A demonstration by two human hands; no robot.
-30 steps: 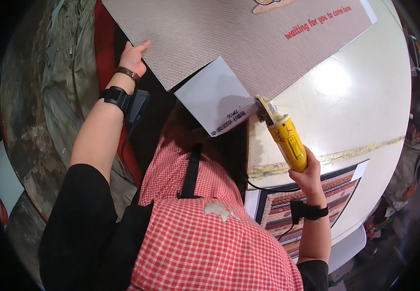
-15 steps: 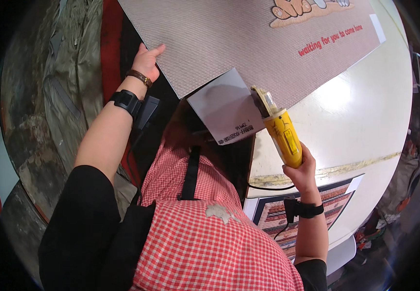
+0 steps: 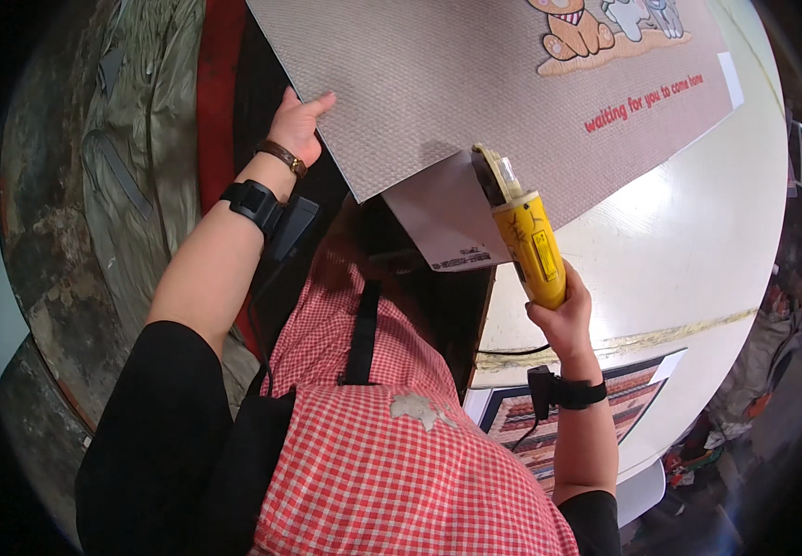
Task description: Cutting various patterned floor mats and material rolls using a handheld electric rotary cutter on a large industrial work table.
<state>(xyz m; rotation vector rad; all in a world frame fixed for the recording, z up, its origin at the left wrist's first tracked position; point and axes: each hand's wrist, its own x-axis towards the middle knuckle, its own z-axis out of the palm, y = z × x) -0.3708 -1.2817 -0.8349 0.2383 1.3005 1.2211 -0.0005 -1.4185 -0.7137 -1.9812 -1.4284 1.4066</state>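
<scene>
A large grey-brown woven mat [image 3: 475, 83] with cartoon animals and red lettering lies over the white table [image 3: 697, 241]. My left hand [image 3: 301, 123] rests on the mat's near left edge, thumb on top. My right hand [image 3: 563, 315] grips a yellow corded rotary cutter [image 3: 523, 227], its round blade end at the mat's near edge. A pale flap of cut backing [image 3: 442, 222] hangs below the mat beside the blade.
A patterned striped mat [image 3: 549, 426] lies at the table's near edge under my right wrist. A strip of tape [image 3: 697, 329] crosses the white top. To the left are an olive tarp [image 3: 141, 139] and a red strip [image 3: 215, 93] on the floor.
The view has shifted so mat and hands sit lower in frame. My right hand has pushed the cutter further along the mat's near edge; my left hand stays on the left edge.
</scene>
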